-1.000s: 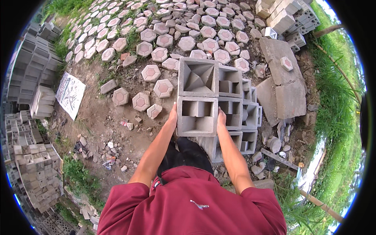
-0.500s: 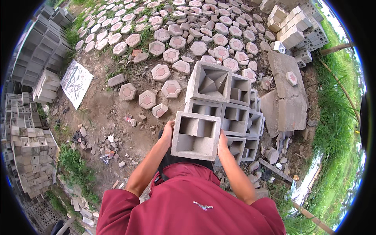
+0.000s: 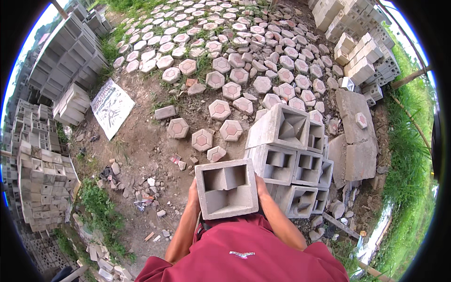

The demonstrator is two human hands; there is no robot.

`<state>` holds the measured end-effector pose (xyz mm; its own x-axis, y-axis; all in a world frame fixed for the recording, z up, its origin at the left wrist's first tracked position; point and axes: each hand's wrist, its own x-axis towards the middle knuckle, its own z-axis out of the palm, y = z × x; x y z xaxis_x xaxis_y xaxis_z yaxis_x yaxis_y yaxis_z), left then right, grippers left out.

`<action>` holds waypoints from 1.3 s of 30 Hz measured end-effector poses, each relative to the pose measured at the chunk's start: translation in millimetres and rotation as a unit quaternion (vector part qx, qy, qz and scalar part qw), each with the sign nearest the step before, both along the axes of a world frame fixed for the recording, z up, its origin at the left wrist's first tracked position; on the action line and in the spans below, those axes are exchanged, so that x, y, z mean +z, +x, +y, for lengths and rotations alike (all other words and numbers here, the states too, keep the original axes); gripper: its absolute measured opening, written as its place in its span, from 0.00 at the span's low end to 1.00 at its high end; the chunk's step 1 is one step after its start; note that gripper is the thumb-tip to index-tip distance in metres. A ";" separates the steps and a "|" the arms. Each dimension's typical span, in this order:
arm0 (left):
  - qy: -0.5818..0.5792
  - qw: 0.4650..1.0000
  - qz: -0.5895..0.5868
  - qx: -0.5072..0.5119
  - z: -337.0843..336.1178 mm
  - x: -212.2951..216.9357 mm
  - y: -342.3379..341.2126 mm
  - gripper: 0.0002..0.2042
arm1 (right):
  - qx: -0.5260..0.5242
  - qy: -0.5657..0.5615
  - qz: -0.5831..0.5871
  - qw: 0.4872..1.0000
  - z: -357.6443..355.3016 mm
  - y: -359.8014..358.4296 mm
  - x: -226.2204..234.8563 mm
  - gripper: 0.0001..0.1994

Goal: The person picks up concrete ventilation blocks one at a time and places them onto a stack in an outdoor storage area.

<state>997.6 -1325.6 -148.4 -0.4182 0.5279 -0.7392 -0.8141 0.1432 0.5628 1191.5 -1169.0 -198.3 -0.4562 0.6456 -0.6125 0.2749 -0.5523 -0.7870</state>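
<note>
A grey hollow concrete block (image 3: 227, 189) with a square face and angled inner walls is held up in front of my torso. My left hand (image 3: 193, 191) grips its left side, and my right hand (image 3: 261, 186) grips its right side; the fingers are partly hidden by the block. Just beyond and to the right stands a stack of similar blocks (image 3: 270, 123), their hollow faces turned toward me. The held block is apart from that stack's upper row.
Hexagonal paving stones (image 3: 219, 110) with reddish centres cover the ground ahead. Block piles stand at left (image 3: 47, 183) and far right (image 3: 361, 61). A printed white sheet (image 3: 112, 108) lies on the dirt. Broken slabs (image 3: 359, 155) and rubble border the stack; grass (image 3: 408, 174) grows at right.
The held block has come nearer my body and away from the stack, both hands still on it. My view has shifted, so the surroundings sit lower and farther right.
</note>
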 end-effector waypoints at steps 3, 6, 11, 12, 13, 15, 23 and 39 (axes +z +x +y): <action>-0.019 0.999 0.029 0.020 -16.9 27.5 -42.3 0.23 | 0.017 -0.123 0.034 0.992 10.6 -49.4 77.0 0.32; 0.143 0.987 0.010 0.068 -23.2 69.6 -68.4 0.24 | -0.006 -0.132 0.101 0.986 21.6 -77.3 145.8 0.33; 0.106 0.991 0.003 0.082 -33.6 -25.2 -108.8 0.20 | 0.069 -0.050 0.038 0.996 34.5 -121.9 138.7 0.35; 0.102 0.991 0.002 0.083 -40.4 -52.6 -114.5 0.19 | 0.115 -0.012 0.010 0.993 43.7 -135.4 139.1 0.35; 0.094 0.993 -0.004 0.078 -46.7 -71.5 -119.3 0.19 | 0.101 -0.072 0.025 0.992 51.6 -146.3 129.9 0.36; 0.018 0.996 0.022 0.079 10.6 -37.5 -131.8 0.16 | 0.070 -0.105 0.009 0.992 80.4 -160.7 92.9 0.38; -0.001 0.994 0.066 0.086 206.0 13.4 -239.6 0.15 | 0.036 -0.123 0.089 0.988 244.9 -258.3 94.6 0.33; 0.066 0.997 0.037 -0.001 573.0 143.2 -427.3 0.19 | -0.084 -0.129 0.198 0.968 559.2 -417.0 159.8 0.29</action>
<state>570.3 -752.6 -5.1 -0.4680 0.6193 -0.6304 -0.7695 0.0653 0.6354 774.4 -609.8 -38.5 -0.5901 0.5802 -0.5614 -0.1308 -0.7549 -0.6426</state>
